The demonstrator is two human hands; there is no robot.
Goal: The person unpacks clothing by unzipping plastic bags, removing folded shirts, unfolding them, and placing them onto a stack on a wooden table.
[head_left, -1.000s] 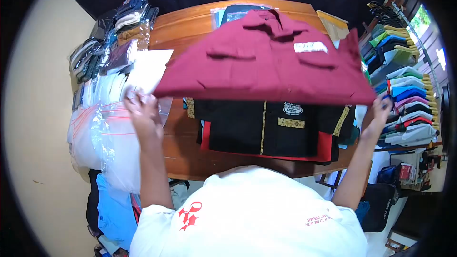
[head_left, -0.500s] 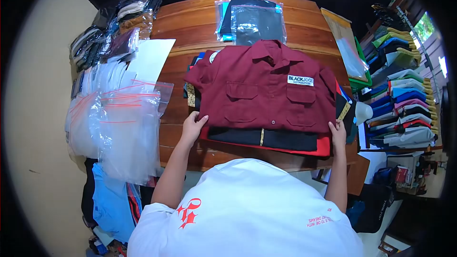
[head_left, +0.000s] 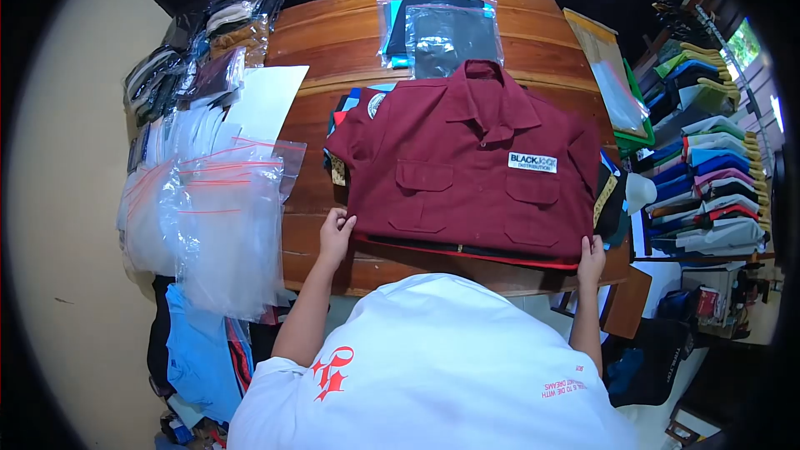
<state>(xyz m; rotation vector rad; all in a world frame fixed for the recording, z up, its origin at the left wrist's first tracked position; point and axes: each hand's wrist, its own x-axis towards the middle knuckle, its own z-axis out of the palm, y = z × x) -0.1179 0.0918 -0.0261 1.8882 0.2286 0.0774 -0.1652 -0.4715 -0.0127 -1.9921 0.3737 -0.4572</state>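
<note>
A maroon shirt (head_left: 467, 183) with a "BLACKJACK DISTRIBUTION" patch lies front up, its collar toward the far side. It covers most of a stack of garments; a red garment (head_left: 550, 265) shows as a thin edge beneath its hem. My left hand (head_left: 336, 236) pinches the shirt's lower left corner. At the lower right corner, my right hand (head_left: 592, 258) has its fingers closed on the hem. Black cloth with a patterned gold strip (head_left: 606, 204) sticks out on the right.
Packed dark garments (head_left: 454, 37) lie at the far side of the wooden table (head_left: 333, 25). Clear plastic bags (head_left: 229, 242) and wrapped clothes (head_left: 237, 21) are on the left. A green tray (head_left: 637, 137) and hanging shirts (head_left: 717, 167) stand at the right.
The maroon shirt has come down from the air onto the stack, then slid toward me, covering most of the black garment. Both hands moved with its lower corners.
</note>
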